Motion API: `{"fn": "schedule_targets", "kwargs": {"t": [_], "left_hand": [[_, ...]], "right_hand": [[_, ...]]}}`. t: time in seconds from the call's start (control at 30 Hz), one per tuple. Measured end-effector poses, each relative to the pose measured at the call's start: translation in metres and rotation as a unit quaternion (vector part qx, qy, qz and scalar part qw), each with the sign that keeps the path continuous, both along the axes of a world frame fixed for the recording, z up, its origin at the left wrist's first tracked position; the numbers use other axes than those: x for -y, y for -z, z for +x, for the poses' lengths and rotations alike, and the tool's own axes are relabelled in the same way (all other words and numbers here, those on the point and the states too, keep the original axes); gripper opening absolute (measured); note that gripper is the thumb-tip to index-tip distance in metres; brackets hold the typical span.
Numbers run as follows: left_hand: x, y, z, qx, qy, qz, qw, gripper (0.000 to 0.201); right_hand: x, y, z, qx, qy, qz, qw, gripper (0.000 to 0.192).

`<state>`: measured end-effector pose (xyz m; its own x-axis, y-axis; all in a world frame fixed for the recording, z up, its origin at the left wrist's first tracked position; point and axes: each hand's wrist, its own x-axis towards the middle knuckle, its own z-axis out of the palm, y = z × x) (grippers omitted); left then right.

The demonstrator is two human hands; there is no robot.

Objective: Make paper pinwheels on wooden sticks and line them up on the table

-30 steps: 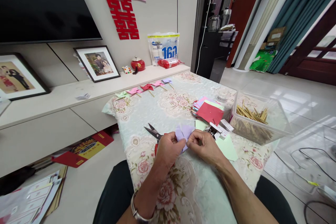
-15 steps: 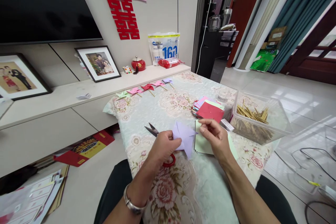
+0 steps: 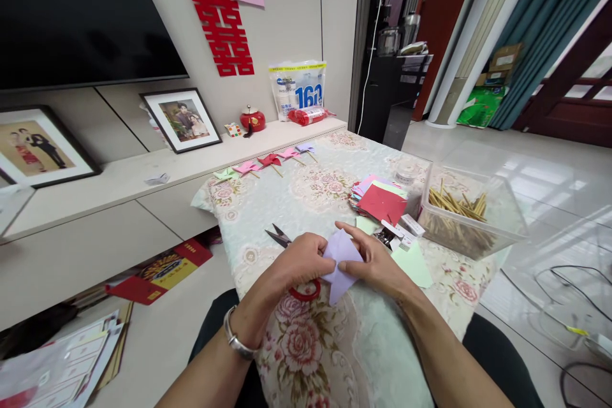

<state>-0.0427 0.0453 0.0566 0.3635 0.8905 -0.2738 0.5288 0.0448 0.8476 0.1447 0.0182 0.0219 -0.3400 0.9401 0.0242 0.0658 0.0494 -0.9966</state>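
Both hands, the left hand (image 3: 301, 259) and right hand (image 3: 375, 262), had their grip pinched on a folded lilac paper piece (image 3: 338, 262) just above the floral-clothed desk (image 3: 310, 204), seemingly over red-handled scissors (image 3: 287, 248) lying partly hidden beneath.

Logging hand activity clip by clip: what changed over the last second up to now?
Half a second ago the right hand had lifted off toward the green sheet; it has come back and again pinches the folded lilac paper together with the left hand, which never let go. The scissors, red paper stack and stick box stayed put.
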Motion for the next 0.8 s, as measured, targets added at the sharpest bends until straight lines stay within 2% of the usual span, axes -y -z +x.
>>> {"fn": "schedule_targets", "kwargs": {"t": [0.17,0.33,0.53,0.6,0.73,0.8], "left_hand": [[0.001,-0.006,0.006,-0.044,0.003,0.015,0.999,0.014],[-0.001,-0.006,0.008,-0.051,0.014,0.019,0.998,0.013],[-0.006,-0.004,0.007,-0.001,0.041,0.0,0.999,0.008],[-0.007,-0.007,0.005,0.036,0.049,-0.026,0.998,0.005],[-0.005,-0.012,-0.003,0.192,0.023,-0.126,0.973,0.034],[-0.001,-0.01,-0.005,0.266,0.014,-0.141,0.953,0.044]], "right_hand": [[-0.002,0.002,0.002,0.076,0.033,0.043,0.996,0.079],[0.0,0.0,-0.001,0.111,0.051,0.059,0.991,0.079],[-0.001,0.003,0.0,0.054,0.075,0.042,0.995,0.078],[-0.002,0.004,0.002,0.015,0.082,0.019,0.996,0.077],[-0.004,0.002,0.003,-0.068,0.115,-0.018,0.991,0.077],[-0.005,0.001,0.003,-0.103,0.137,-0.025,0.985,0.075]]}}
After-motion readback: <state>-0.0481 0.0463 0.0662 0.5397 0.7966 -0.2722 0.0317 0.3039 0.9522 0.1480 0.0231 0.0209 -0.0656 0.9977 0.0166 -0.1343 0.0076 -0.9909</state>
